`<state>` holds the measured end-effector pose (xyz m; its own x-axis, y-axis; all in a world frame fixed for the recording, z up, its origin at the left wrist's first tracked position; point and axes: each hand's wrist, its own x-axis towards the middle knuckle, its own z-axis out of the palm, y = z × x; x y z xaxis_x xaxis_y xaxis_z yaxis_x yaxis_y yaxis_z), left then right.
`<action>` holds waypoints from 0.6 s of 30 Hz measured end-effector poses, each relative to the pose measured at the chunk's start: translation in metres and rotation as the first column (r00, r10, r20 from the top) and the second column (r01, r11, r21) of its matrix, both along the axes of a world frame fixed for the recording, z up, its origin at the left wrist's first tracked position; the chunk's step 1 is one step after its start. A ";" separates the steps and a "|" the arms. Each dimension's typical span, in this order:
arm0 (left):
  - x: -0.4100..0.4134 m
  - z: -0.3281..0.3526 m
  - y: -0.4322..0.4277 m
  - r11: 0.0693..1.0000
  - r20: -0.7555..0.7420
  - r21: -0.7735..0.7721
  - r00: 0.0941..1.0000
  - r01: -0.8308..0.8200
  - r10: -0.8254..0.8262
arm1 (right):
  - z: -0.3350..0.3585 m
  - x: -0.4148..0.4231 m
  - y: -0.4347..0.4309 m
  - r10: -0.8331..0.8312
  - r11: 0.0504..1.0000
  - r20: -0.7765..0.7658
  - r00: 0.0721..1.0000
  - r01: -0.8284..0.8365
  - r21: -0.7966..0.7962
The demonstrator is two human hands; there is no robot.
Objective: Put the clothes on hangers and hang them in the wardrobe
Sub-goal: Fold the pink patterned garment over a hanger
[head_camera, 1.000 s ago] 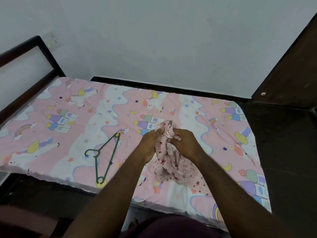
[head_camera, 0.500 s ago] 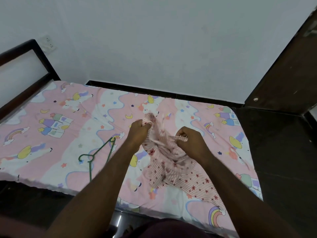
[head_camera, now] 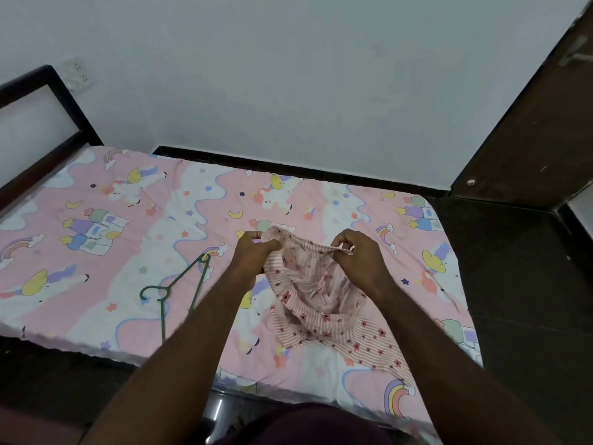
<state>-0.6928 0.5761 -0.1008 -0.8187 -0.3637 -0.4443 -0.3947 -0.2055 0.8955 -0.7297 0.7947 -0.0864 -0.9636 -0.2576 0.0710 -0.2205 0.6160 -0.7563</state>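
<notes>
Both hands are up over the bed (head_camera: 96,226), pinching the top edge of a little pink striped garment (head_camera: 316,293): left hand (head_camera: 253,252) at 9 o'clock of it, right hand (head_camera: 357,255) at 3 o'clock, holding the opening stretched wide. Its bottom drapes on the sheet. A green hanger (head_camera: 175,287) lies at 9 o'clock, partly under the left forearm.

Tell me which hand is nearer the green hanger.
The left hand. It pinches the striped garment on the side where the green hanger lies on the bedsheet; the right hand grips the garment's far edge.
</notes>
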 end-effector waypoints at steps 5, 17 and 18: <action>0.000 0.004 0.001 0.966 0.051 -0.179 0.982 0.189 -0.182 | 0.005 0.000 0.003 0.101 0.985 -0.008 0.995 -0.099 0.144; -0.017 0.039 -0.002 0.960 -0.146 -0.146 0.965 -0.238 0.217 | -0.060 0.004 0.049 -0.171 0.819 0.027 0.985 0.127 0.560; -0.017 0.043 -0.005 0.956 -0.150 -0.098 0.954 -0.276 0.260 | -0.067 0.004 0.057 -0.232 0.802 0.032 0.972 0.173 0.572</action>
<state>-0.7100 0.5714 -0.0581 -0.7333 -0.6201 -0.2788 -0.2141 -0.1786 0.9604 -0.7255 0.8515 -0.1532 -0.9926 -0.0223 -0.1195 0.0115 0.9614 -0.2750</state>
